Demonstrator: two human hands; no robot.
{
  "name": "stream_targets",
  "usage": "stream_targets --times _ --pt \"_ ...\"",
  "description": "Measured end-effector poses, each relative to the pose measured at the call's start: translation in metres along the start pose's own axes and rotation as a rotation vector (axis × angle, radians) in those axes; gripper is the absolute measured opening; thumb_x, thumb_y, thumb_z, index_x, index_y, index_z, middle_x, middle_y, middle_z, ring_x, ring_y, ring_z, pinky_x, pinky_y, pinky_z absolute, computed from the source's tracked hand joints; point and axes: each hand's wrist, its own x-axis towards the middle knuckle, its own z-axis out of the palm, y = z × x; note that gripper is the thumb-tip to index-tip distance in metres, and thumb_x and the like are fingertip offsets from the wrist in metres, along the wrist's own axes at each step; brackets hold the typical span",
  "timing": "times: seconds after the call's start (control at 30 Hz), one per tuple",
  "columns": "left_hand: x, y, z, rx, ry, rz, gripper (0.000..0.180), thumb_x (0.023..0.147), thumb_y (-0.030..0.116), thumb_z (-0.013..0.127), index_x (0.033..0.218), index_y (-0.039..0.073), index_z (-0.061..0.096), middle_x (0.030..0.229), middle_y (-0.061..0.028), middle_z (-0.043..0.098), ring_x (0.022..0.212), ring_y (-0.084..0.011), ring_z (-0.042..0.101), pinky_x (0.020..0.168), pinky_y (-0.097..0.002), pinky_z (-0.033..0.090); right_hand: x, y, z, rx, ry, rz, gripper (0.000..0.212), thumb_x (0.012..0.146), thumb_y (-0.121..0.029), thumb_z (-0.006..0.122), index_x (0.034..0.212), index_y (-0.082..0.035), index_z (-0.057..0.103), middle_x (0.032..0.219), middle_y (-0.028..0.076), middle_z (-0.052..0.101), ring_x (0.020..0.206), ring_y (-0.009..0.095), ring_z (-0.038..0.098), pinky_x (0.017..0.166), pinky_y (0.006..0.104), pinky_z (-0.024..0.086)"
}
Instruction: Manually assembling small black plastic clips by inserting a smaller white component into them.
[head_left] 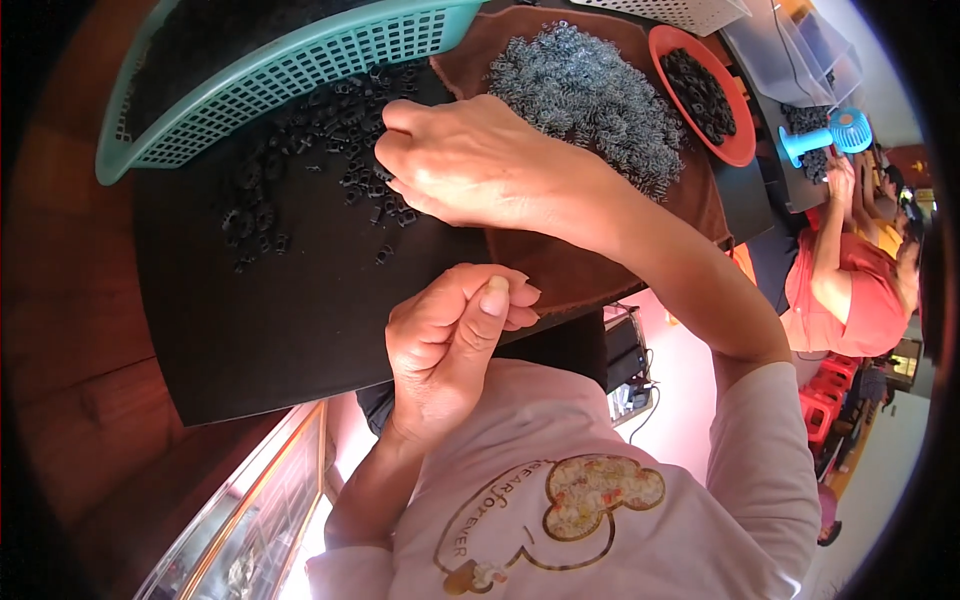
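My right hand [465, 165] reaches across the table, its fingers curled closed over the edge of a loose scatter of small black plastic parts [262, 180]. Its fingertips are partly hidden, so whatever they may pinch does not show. Nearer my body, my left hand [440, 335] is closed, the thumb pressed against the bent fingers; any small thing inside cannot be made out. Beyond my right wrist, a big heap of small silvery metal springs [590, 85] lies on a brown cloth [590, 265].
A teal plastic basket [300, 75] stands at the far left of the dark table [250, 340]. To the right of the springs is a red bowl [741, 140] of black parts. Farther right are a blue fan [848, 130], a person in red [850, 295] and red stools [818, 410].
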Motion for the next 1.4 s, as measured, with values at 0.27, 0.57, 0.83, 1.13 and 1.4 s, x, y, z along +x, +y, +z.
stream_targets --times 0.27,0.57,0.83,1.13,1.4 --pt "-0.001 -0.004 0.002 -0.077 0.073 -0.008 0.022 0.101 0.015 0.055 0.106 -0.005 0.062 0.094 -0.0105 0.069 0.077 -0.0131 0.066 0.072 -0.0265 0.055 -0.047 -0.001 -0.023 0.241 0.194 0.050 0.027 0.076 -0.007 0.073 0.100 -0.007 0.060 0.093 0.008 0.057 0.071 0.027 0.062 0.057 0.0379 0.051" --pt "0.006 -0.001 0.004 -0.277 0.148 0.014 0.027 0.098 0.022 0.062 0.109 -0.001 0.054 0.096 -0.0056 0.063 0.078 -0.0100 0.060 0.076 -0.0242 0.052 -0.086 -0.027 -0.039 0.454 0.266 0.008 0.021 0.076 -0.012 0.071 0.088 -0.006 0.055 0.082 0.006 0.050 0.060 0.024 0.058 0.045 0.0347 0.047" --pt "0.007 0.000 -0.003 -0.329 0.145 -0.048 0.031 0.104 0.026 0.047 0.101 -0.003 0.057 0.087 -0.0134 0.065 0.065 -0.0168 0.058 0.064 -0.0282 0.049 -0.100 -0.027 -0.046 0.555 0.315 0.063 0.022 0.079 -0.012 0.073 0.096 -0.005 0.059 0.083 0.006 0.056 0.059 0.025 0.062 0.048 0.0355 0.048" --pt "0.008 -0.001 0.002 -0.413 0.175 -0.024 0.029 0.104 0.024 0.048 0.098 -0.003 0.056 0.087 -0.0144 0.064 0.070 -0.0171 0.061 0.065 -0.0294 0.051 -0.100 -0.036 -0.036 0.629 0.325 0.050 0.029 0.076 -0.010 0.079 0.100 -0.004 0.063 0.083 0.006 0.056 0.057 0.020 0.058 0.046 0.0313 0.045" --pt "0.003 0.001 -0.005 -0.440 0.019 -0.049 0.022 0.100 0.014 0.050 0.103 -0.005 0.059 0.091 -0.0137 0.064 0.071 -0.0185 0.061 0.062 -0.0311 0.052 -0.096 -0.040 -0.039 0.583 0.288 0.034 0.017 0.080 -0.016 0.070 0.084 -0.005 0.056 0.079 0.007 0.051 0.061 0.025 0.059 0.046 0.0372 0.045"
